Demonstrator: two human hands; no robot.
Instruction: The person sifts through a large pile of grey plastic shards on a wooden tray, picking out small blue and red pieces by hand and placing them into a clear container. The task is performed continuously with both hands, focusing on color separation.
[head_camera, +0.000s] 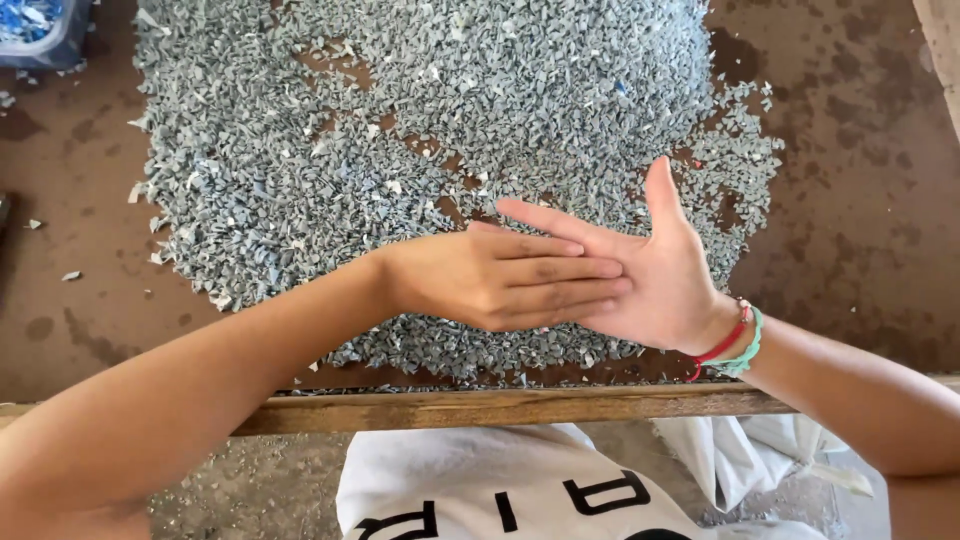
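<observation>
Brown table (870, 200), left hand (490, 278) flat across right palm (665, 285)

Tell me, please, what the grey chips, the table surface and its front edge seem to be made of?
Grey chips: probably shredded plastic, matte, with angular, irregular flakes. Table surface: unclear, perhaps board or metal; brown, stained, dull. Front edge: apparently bare wood, with visible grain.

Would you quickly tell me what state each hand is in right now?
Left hand: open, flat, palm down across the right palm, holding nothing.
Right hand: open, palm up, holding nothing visible.
</observation>
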